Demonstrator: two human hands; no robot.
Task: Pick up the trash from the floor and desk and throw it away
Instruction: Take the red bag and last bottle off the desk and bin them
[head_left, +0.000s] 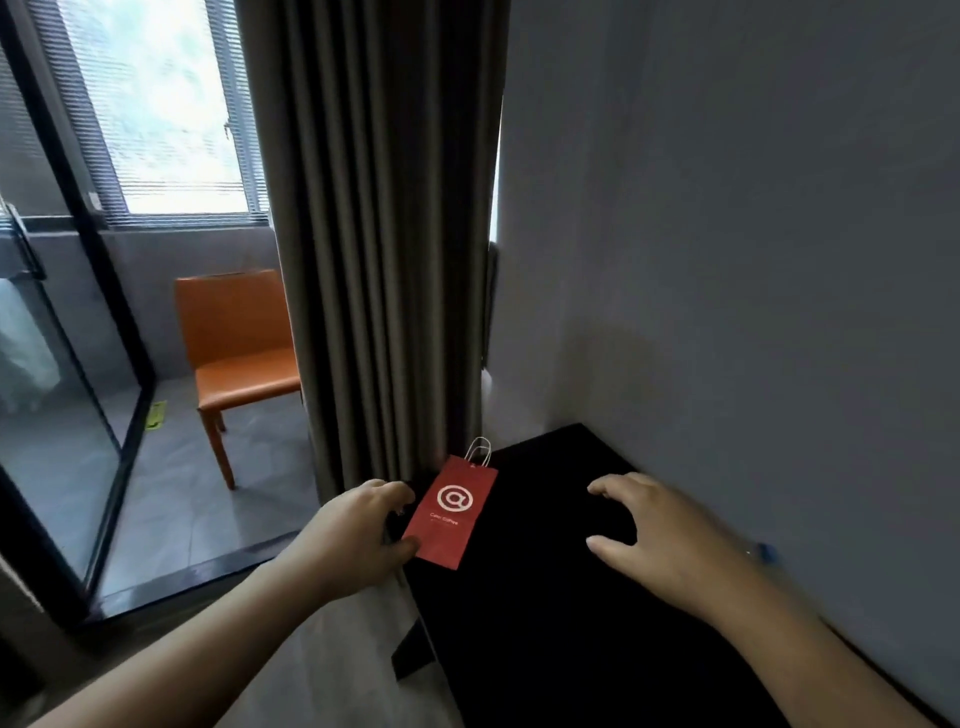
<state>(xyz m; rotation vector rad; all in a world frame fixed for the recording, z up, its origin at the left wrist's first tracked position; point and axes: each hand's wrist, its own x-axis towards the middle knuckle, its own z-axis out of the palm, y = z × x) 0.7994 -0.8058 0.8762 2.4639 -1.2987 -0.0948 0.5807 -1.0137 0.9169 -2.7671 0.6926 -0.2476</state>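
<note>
A red paper bag with a white logo and white twisted-cord handles (451, 512) lies flat at the far left corner of the black desk (571, 623), just beside the grey pleated curtain (384, 260). It looks empty, so it is probably the trash to collect here.

The left hand (358, 535) comes in from the desk's left edge. Its fingers and thumb are curved and apart, bracketing the bag's left side, and the thumb tip meets the near left corner. I cannot tell whether it is pinching the paper yet.

The right hand (654, 535) hovers palm down over the desk, well right of the bag, with its fingers spread and holding nothing. It is probably there to steady or to help.

An orange chair (239, 353) stands far left, on the floor.
</note>
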